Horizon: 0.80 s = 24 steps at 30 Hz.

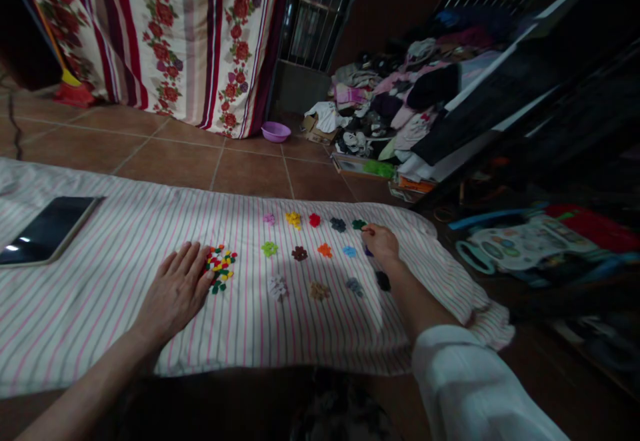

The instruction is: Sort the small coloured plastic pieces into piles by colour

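Observation:
My left hand (180,284) lies flat on the striped cloth, fingers extended, its edge touching a mixed pile of small red, yellow, white and green pieces (220,268). At the right, my right hand (383,242) has thumb and forefinger pinched together beside the dark green pile (359,224). Whatever is between those fingertips is too small to make out. Partly behind this hand shows a dark blue pile (369,250). Piles sorted by colour form rows between my hands, among them yellow (293,220), red (314,220), brown (299,253), orange (325,250) and black (383,280).
A striped cloth (125,228) covers the table. On its left lies a tablet-like device (50,228) with a dark screen. Beyond are a tiled floor (185,158), a purple basin (276,132), a floral curtain (195,41) and heaped clothes (395,94).

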Motion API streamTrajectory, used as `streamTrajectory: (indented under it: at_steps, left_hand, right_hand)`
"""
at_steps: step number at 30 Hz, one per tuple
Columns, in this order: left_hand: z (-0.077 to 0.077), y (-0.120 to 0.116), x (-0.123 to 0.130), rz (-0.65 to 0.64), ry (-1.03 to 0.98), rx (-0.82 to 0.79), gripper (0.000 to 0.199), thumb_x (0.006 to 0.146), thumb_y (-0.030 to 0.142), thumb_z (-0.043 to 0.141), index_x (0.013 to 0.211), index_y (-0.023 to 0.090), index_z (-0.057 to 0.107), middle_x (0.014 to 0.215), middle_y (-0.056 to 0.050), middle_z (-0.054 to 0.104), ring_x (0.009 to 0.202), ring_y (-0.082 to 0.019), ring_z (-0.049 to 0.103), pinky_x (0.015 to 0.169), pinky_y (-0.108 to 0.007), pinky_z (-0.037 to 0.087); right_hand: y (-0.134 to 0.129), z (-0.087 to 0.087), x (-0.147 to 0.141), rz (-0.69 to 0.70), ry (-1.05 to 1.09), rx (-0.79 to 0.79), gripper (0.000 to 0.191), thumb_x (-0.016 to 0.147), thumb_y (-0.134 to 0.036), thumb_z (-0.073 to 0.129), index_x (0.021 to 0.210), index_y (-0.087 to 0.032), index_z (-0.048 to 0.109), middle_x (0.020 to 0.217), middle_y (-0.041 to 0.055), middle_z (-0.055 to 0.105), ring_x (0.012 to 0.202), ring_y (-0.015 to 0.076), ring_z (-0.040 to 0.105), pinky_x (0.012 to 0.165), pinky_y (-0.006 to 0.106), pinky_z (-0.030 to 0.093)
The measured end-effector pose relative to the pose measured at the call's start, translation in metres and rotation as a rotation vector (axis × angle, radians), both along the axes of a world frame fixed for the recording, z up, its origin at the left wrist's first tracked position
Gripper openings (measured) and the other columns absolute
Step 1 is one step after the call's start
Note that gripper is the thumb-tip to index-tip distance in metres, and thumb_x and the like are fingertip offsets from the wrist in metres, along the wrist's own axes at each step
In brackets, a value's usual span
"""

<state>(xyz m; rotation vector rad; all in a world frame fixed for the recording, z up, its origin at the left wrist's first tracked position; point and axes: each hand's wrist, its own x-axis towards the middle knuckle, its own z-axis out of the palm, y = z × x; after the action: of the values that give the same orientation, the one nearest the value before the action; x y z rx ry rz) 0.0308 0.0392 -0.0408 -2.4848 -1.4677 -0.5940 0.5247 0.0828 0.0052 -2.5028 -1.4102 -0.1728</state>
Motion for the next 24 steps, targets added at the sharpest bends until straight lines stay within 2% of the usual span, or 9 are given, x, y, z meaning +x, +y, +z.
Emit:
streamTrajectory:
  at_steps: [6,12,19,24]
  left_hand:
    - [0.000,0.000,0.000,0.009,0.021,0.033,0.052,0.097,0.039,0.030,0.140,0.014,0.042,0.144,-0.017,0.050,0.140,-0.030,0.038,0.111,-0.048,0.036]
    - [0.000,0.000,0.001,0.013,0.007,0.028,0.051,0.097,0.040,0.030,0.139,0.015,0.043,0.144,-0.017,0.050,0.141,-0.029,0.037,0.112,-0.047,0.034]
    - [0.001,0.000,0.002,0.033,-0.011,-0.005,0.052,0.097,0.042,0.028,0.138,0.015,0.046,0.145,-0.016,0.049,0.140,-0.029,0.038,0.112,-0.047,0.034]
    - [-0.001,0.000,0.000,0.031,-0.014,-0.015,0.056,0.097,0.044,0.027,0.138,0.011,0.046,0.146,-0.017,0.048,0.141,-0.029,0.037,0.114,-0.046,0.032]
  right_hand:
    - [0.008,-0.004,-0.002,0.000,-0.080,-0.053,0.034,0.082,-0.017,0.048,0.102,-0.020,0.075,0.099,0.0099,0.071,0.085,0.0213,0.064,0.072,0.029,0.045]
    - [0.002,-0.004,-0.007,-0.017,-0.059,0.003,0.034,0.081,-0.015,0.049,0.105,-0.018,0.072,0.095,0.0112,0.072,0.080,0.0206,0.064,0.071,0.029,0.045]
    - [-0.012,0.013,-0.022,0.019,-0.008,0.116,0.032,0.081,-0.017,0.045,0.101,-0.016,0.070,0.092,0.0102,0.071,0.081,0.0205,0.063,0.076,0.030,0.045]
    - [-0.019,0.027,-0.058,0.121,0.107,0.252,0.030,0.081,-0.022,0.046,0.098,-0.015,0.069,0.095,0.0116,0.071,0.083,0.0220,0.063,0.080,0.033,0.047]
